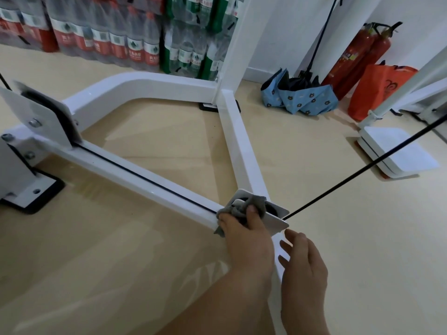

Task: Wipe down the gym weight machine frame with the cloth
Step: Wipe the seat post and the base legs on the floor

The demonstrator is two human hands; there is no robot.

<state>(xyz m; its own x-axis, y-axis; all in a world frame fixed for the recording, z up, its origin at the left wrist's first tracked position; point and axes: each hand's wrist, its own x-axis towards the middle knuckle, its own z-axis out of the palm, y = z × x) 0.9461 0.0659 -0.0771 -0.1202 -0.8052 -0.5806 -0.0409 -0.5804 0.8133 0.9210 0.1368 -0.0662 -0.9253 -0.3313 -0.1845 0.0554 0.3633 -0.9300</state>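
The white weight machine frame lies low on the floor, its bars meeting at a pulley bracket near the middle. A grey cloth is bunched on that bracket and over the end of the left bar. My left hand grips the cloth and presses it against the bracket, thumb on top. My right hand hovers just right of the bracket, fingers loosely spread and holding nothing. A black cable runs from the bracket up to the right.
Packs of bottled water are stacked along the back wall. A folded blue umbrella, red fire extinguishers and an orange bag stand at the back right. A white base plate sits on the floor to the right.
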